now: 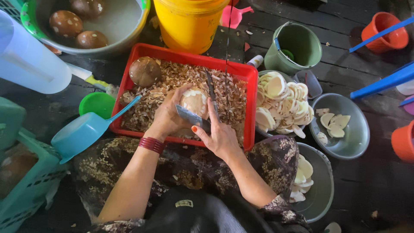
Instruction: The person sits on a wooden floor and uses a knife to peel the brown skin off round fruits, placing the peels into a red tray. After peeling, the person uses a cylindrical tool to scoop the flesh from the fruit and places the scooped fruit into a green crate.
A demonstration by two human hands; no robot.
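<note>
Left hand (166, 118) holds coconut (195, 102); right hand (220, 136) holds knife (192, 116).

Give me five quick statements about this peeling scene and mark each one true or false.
1. The left hand holds a pale peeled coconut. True.
2. The right hand holds a spoon. False: it holds a knife.
3. The red tray is full of brown shavings. True.
4. The white slices lie in the green bucket. False: they fill metal bowls beside the tray.
5. A blue scoop leans on the tray's left side. True.
</note>
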